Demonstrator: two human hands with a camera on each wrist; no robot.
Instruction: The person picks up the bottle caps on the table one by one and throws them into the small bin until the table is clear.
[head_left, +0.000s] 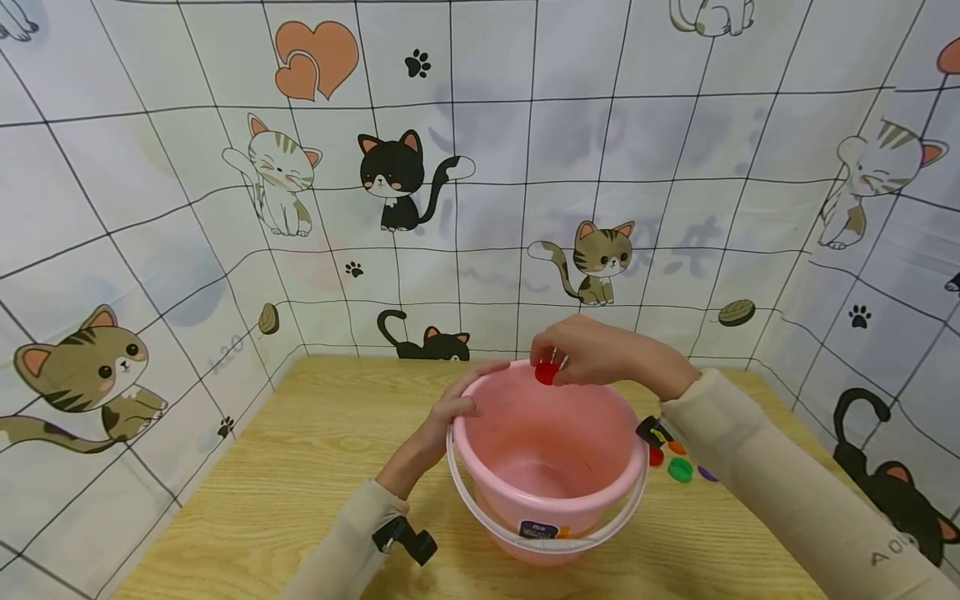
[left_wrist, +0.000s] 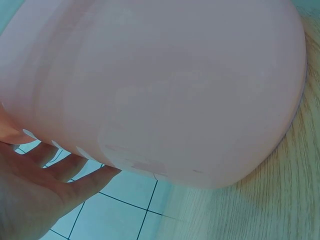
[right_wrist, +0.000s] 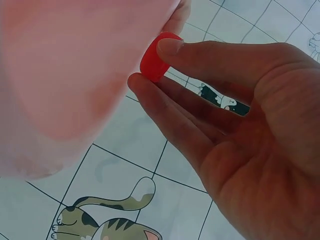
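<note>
A pink plastic bucket (head_left: 551,458) stands on the wooden table, its white handle (head_left: 517,537) hanging down at the near side. My left hand (head_left: 442,417) grips the bucket's left rim, thumb at the rim; the left wrist view shows the fingers (left_wrist: 92,182) along the bucket's side. At the far rim, my right hand (head_left: 592,350) pinches a red bottle cap (head_left: 546,372) between thumb and fingers. In the right wrist view the red cap (right_wrist: 155,57) is right beside the bucket wall; whether it touches the wall I cannot tell.
Right of the bucket lie a green cap (head_left: 681,470), a red cap (head_left: 656,456), an orange cap (head_left: 677,447) and a purple cap (head_left: 707,473), partly behind my right sleeve (head_left: 757,450). A cat-patterned sheet (head_left: 495,200) hangs behind the table (head_left: 270,475).
</note>
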